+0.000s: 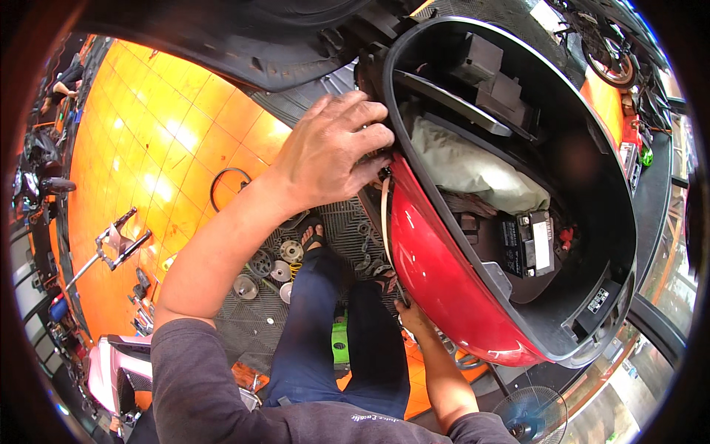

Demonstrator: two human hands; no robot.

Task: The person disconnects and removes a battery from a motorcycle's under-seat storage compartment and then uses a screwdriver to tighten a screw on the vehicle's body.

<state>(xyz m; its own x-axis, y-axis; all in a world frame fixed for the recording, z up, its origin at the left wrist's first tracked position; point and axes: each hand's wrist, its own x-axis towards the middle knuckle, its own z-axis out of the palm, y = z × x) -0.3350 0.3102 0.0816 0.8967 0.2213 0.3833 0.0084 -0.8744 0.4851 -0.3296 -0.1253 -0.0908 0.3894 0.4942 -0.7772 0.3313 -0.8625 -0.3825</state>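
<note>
A glossy red side panel [436, 251] of a scooter runs along the outside of its open black under-seat storage bin [510, 318]. My left hand [336, 148] is at the front end of this panel, its fingers bent and closed against the edge beside the bin's rim. A thin pale strip [385, 214] runs down from near the left thumb. Lower down, my right hand [416, 320] reaches under the panel's lower edge, its fingers closed and partly hidden; a dark thin piece shows at its fingertips. Inside the bin lie a black battery [529, 244] and a pale cloth bundle [473, 159].
The raised black seat [244, 37] is above. Round metal parts [281, 271] lie on the dark ribbed mat [240, 325] by my feet. A metal stand [115, 240] is on the orange tiles to the left; a fan [529, 418] is at lower right.
</note>
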